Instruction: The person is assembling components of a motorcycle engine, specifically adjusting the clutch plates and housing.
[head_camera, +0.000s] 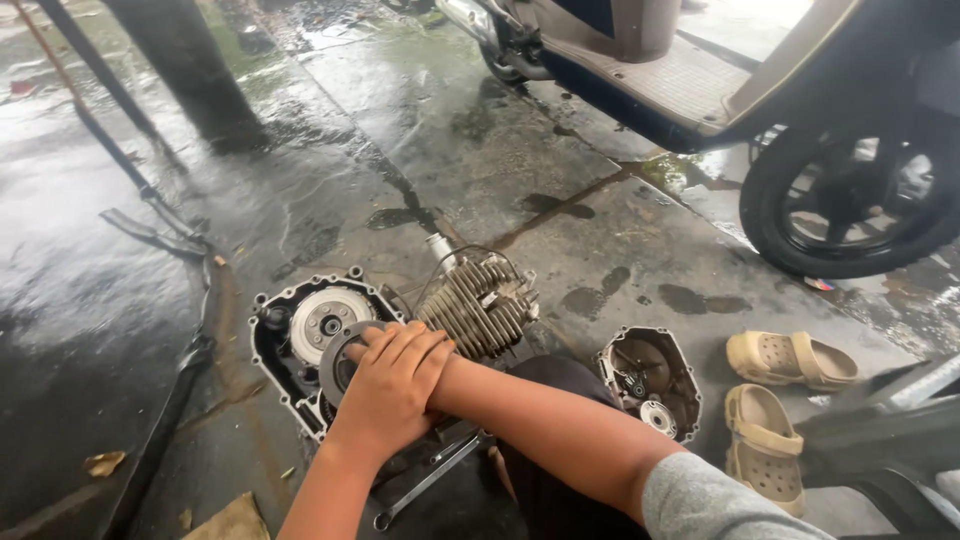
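Pressing stacked hands, left hand (385, 400) under right hand (405, 352), fingers together flat on round clutch (340, 362) | clutch mostly hidden, inside open engine (330, 340) on wet floor (480, 150) | wrench (425, 485) partly under forearm | scooter (800, 120) cut off top right

The engine (400, 330) lies on the floor (420, 150), its cylinder (478, 303) to the right of the open clutch side (318, 322). Both hands, the right hand (395, 385) over the left hand (372, 415), rest on the clutch side. A wrench (425, 482) lies below them. The cover (650, 380) lies right of the engine, with two clogs (775, 400) further right. A scooter (760, 90) stands behind, its wheel (850, 190) beyond the clogs.
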